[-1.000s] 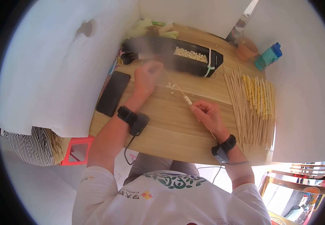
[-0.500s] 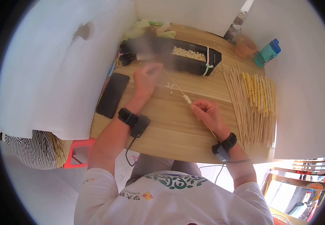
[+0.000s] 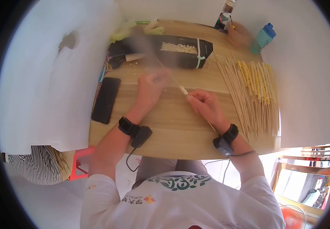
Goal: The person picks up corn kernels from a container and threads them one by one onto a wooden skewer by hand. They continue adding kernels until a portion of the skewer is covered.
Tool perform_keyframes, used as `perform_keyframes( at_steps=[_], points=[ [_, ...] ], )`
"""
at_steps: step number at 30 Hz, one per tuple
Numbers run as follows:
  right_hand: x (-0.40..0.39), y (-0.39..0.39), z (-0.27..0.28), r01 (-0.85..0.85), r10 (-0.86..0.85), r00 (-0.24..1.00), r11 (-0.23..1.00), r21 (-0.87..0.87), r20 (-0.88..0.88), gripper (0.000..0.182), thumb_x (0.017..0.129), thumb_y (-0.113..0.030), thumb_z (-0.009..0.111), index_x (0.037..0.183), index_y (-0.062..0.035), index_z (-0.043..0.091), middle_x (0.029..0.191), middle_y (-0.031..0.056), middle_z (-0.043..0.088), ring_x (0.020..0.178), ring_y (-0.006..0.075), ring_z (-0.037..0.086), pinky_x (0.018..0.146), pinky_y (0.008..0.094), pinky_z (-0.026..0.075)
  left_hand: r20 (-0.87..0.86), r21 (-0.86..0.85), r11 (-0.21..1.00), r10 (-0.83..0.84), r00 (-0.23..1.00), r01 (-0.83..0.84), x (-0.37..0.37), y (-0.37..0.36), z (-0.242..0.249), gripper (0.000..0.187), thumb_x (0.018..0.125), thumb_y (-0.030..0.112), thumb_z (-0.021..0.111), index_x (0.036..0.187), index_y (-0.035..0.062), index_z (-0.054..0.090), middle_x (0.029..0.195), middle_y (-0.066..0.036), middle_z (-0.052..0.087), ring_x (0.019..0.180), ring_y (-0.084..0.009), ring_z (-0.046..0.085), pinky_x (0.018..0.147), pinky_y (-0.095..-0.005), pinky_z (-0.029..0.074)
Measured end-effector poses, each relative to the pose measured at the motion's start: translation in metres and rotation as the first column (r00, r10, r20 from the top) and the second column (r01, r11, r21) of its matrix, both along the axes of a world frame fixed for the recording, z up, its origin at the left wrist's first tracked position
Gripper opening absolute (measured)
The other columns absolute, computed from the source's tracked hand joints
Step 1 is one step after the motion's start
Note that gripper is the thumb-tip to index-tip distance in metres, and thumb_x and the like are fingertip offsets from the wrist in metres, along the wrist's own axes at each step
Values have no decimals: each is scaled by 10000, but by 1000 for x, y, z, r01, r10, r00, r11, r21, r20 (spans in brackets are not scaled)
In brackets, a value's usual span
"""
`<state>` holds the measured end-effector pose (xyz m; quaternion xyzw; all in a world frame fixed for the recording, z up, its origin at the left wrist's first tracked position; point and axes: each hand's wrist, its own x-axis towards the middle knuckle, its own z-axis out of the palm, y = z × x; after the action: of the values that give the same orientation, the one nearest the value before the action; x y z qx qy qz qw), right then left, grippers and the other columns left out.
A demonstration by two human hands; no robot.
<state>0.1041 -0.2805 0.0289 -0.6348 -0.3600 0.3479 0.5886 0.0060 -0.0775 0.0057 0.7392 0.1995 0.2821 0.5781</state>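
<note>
My right hand point(image 3: 207, 105) is closed in a pinch on a thin wooden skewer point(image 3: 175, 79), just below a short row of small pale bead-like pieces point(image 3: 183, 90) threaded on it. The skewer slants up and left, and its lower end shows under my right wrist. My left hand point(image 3: 149, 88) is left of the skewer, low over the table, its fingertips blurred; whether they hold anything cannot be made out. Beyond it stands a black box point(image 3: 189, 61), partly behind a lens smear, with many loose pale pieces point(image 3: 179, 47) inside.
Bare skewers point(image 3: 235, 87) and skewers threaded with yellow and pale pieces point(image 3: 256, 82) lie at the right of the wooden table point(image 3: 165, 141). A phone point(image 3: 106, 100) lies left. A blue-green bottle point(image 3: 262, 39) and a brownish bowl point(image 3: 239, 35) stand at the back right.
My left hand has come down from the skewer's upper part toward the table, over where loose pale pieces lay. My right hand keeps its pinch on the skewer. The whole view has shifted slightly.
</note>
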Motion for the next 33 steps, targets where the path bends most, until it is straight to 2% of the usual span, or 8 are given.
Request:
perform_keyframes(
  at_steps=[5,11,15,18,20,23,26,33],
  points=[
    [3,1,-4,15,-14,1000,1000,22,-23,147,964,-134,583,915,-3,627,660,-58,516,565,2,417,495,182,322,-10,59,987,-150,989,151,-2,-21,3,181,886,25,629,1052,-8,696,871,-25,696,777,-53,608,663,-199,471],
    [4,3,-8,31,-27,997,998,59,-67,147,961,-144,591,915,-10,630,647,-59,517,555,3,418,487,180,315,-21,105,976,-192,981,193,-4,-28,7,170,894,33,617,1041,-4,693,884,-31,704,771,-58,611,662,-202,474],
    [5,3,-12,31,-26,996,998,60,-82,137,956,-141,599,909,-16,631,636,-60,518,548,2,418,480,181,312,-41,87,983,-159,986,162,-7,-15,14,153,891,30,615,1021,-5,687,876,-24,698,765,-59,610,665,-208,475],
    [5,2,-12,40,-34,995,997,59,-95,131,954,-136,602,907,-17,630,635,-60,519,547,1,418,480,181,312,-12,116,993,7,1000,-5,-8,13,21,126,881,47,631,990,10,682,893,-22,686,723,-65,594,658,-219,477],
    [6,2,-11,35,-29,995,997,68,-94,129,952,-134,604,906,-16,630,636,-60,519,548,1,417,481,180,312,-151,311,950,15,988,33,-10,30,11,116,858,75,663,960,22,678,850,-27,655,686,-87,574,658,-243,484],
    [6,0,-9,19,-13,996,998,67,-91,126,951,-130,604,907,-14,629,647,-61,525,554,2,420,487,179,322,-204,532,835,-37,978,143,-8,34,-1,110,835,96,689,916,25,666,815,-49,603,684,-130,570,645,-267,481],
    [4,-1,-5,20,-16,998,998,60,-68,128,951,-128,603,913,-9,628,661,-62,529,564,3,427,494,179,333,-175,637,756,-50,983,152,-7,27,-2,103,817,91,698,877,19,656,792,-68,555,722,-172,579,638,-288,477],
    [2,-1,-4,4,-4,1000,1000,25,-16,143,950,-126,602,895,4,623,668,-63,523,570,1,432,499,177,340,-245,610,773,-25,969,174,-6,19,-3,99,784,70,699,838,15,636,811,-83,549,741,-189,583,632,-301,481]
  ],
)
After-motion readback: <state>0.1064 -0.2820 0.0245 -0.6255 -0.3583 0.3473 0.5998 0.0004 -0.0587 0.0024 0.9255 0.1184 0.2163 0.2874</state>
